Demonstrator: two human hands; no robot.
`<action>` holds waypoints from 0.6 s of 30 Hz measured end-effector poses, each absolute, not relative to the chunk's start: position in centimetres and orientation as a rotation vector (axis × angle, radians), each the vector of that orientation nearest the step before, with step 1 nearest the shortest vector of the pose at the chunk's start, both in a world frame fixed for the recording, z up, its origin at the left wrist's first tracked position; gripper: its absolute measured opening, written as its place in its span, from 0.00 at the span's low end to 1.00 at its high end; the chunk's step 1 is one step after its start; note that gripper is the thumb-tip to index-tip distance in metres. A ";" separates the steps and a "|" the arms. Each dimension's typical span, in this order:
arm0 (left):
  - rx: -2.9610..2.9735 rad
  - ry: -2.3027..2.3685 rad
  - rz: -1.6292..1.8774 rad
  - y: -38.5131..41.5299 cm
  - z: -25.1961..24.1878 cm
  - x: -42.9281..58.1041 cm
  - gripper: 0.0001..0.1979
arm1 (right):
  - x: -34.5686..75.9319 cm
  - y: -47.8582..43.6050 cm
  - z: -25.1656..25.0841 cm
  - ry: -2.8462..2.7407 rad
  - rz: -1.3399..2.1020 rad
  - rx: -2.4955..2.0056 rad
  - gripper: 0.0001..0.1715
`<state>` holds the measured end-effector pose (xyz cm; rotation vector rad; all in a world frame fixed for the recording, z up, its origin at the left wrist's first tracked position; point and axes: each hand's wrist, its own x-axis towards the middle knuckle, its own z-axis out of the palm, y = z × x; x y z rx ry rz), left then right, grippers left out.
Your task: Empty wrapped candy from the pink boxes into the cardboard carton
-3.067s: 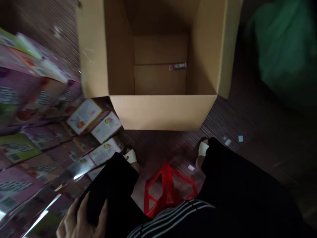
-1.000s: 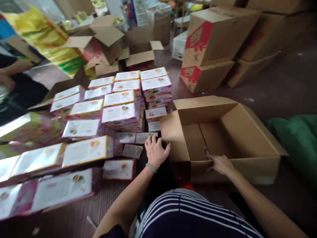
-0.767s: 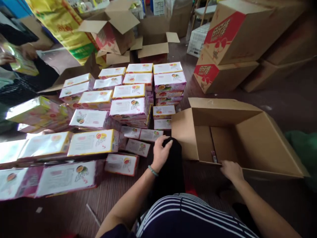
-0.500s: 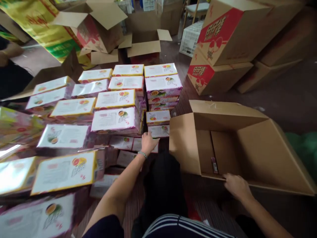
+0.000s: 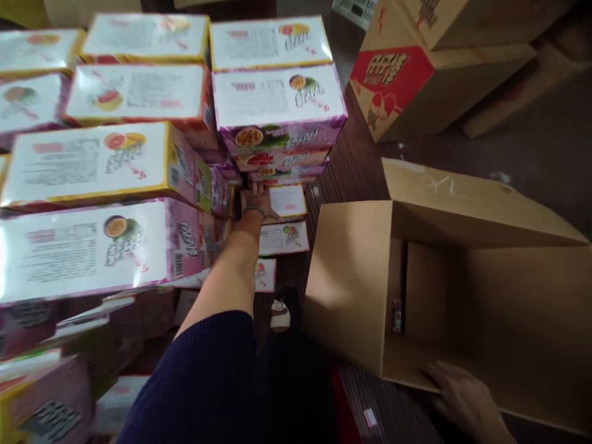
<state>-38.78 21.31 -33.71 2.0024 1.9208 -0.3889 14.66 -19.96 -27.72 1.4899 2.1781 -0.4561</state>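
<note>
My left hand (image 5: 259, 198) reaches far forward, fingers curled on the left edge of a small flat yellow-edged fruit box (image 5: 290, 200) lying low on the floor under a tall stack. More small boxes (image 5: 283, 238) lie just nearer. My right hand (image 5: 462, 401) grips the near edge of a large open brown carton (image 5: 351, 271) at the right. The carton holds only a small dark strip (image 5: 396, 316) on its bottom.
Tall stacks of purple and yellow fruit boxes (image 5: 277, 102) fill the left and the back. A closed brown carton with red print (image 5: 407, 80) stands behind the open one. My sandalled foot (image 5: 280, 314) is between the stacks and the carton, on a dark striped floor.
I have leaned forward and down. My left hand moved from the nearer small boxes to one farther back. My right hand stays on the carton's near edge.
</note>
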 end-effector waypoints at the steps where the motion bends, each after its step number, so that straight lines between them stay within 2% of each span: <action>1: 2.015 1.930 -0.356 21.3 -34.2 -38.7 0.73 | 14.6 -19.9 -27.5 2.155 -0.478 1.482 0.17; 5: 2.033 1.922 -0.263 19.9 -35.3 -38.7 0.74 | 13.6 -19.4 -26.3 1.974 -0.511 1.493 0.22; 11: 2.088 1.754 -0.369 16.1 -35.5 -38.6 0.72 | 12.6 -18.4 -25.4 1.866 -0.618 1.536 0.16; 14: 2.223 1.739 -0.293 12.5 -34.0 -36.4 0.62 | 13.8 -18.7 -25.7 1.898 -0.652 1.562 0.13; 16: 2.267 1.804 -0.133 9.4 -32.5 -34.2 0.51 | 15.2 -19.1 -26.4 1.945 -0.702 1.543 0.15; 18: 2.175 1.926 0.014 5.8 -30.7 -31.9 0.46 | 16.6 -19.7 -27.5 2.013 -0.699 1.549 0.17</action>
